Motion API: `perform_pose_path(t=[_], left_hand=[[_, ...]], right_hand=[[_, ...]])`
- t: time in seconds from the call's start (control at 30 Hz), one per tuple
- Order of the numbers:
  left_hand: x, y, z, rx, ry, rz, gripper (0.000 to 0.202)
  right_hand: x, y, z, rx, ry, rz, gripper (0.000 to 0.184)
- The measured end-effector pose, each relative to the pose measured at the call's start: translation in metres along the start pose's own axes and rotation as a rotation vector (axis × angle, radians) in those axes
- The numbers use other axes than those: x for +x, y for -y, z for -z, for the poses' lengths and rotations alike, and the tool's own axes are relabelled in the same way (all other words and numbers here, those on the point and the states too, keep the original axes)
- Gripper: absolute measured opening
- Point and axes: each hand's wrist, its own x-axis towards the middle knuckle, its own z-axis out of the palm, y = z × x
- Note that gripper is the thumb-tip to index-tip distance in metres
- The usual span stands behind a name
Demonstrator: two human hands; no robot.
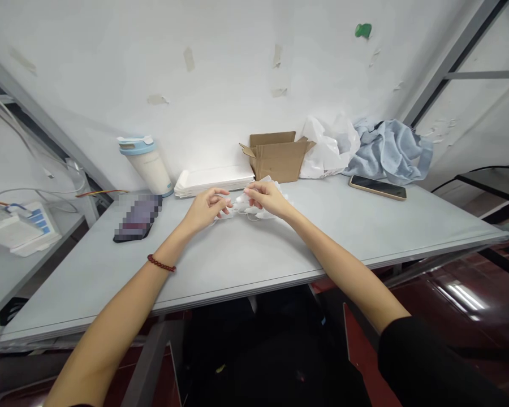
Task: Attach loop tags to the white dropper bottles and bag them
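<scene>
Small white pieces with thin looped strings (pixel 251 213) lie in a loose pile on the grey table, between and beneath my two hands. On the pile's left side is my left hand (pixel 208 209), its fingers curled and the thumb close to the index fingertip; whatever they hold is too small to make out. My right hand (pixel 268 198) hangs over the pile from the right, thumb and index finger pinched together. What sits in that pinch cannot be made out either. Part of the pile is hidden behind the right hand.
Behind the hands are a stack of flat white items (pixel 216 180), an open cardboard box (pixel 280 161), a white plastic bag (pixel 328 147) and a light blue cloth (pixel 392 150). A tumbler (pixel 148 167) and a blurred dark phone-like object (pixel 138 217) stand left; a phone (pixel 377 187) lies right.
</scene>
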Motion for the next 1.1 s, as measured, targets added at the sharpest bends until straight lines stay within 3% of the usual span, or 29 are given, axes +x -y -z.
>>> perform_pose_path(t=[0.17, 0.3, 0.67, 1.1], left_hand=[[0.001, 0.001, 0.007, 0.083, 0.049, 0.042, 0.035], [-0.001, 0.000, 0.004, 0.121, 0.101, -0.011, 0.033], [-0.007, 0.001, -0.002, 0.103, 0.104, -0.023, 0.026], [-0.008, 0.000, -0.005, 0.078, 0.120, 0.005, 0.025]], right_hand=[[0.000, -0.001, 0.003, 0.045, -0.046, -0.026, 0.031], [0.000, -0.002, 0.000, 0.035, -0.002, 0.000, 0.030], [-0.007, 0.002, -0.013, 0.028, 0.053, -0.068, 0.016], [-0.007, 0.000, -0.012, 0.012, 0.057, -0.051, 0.015]])
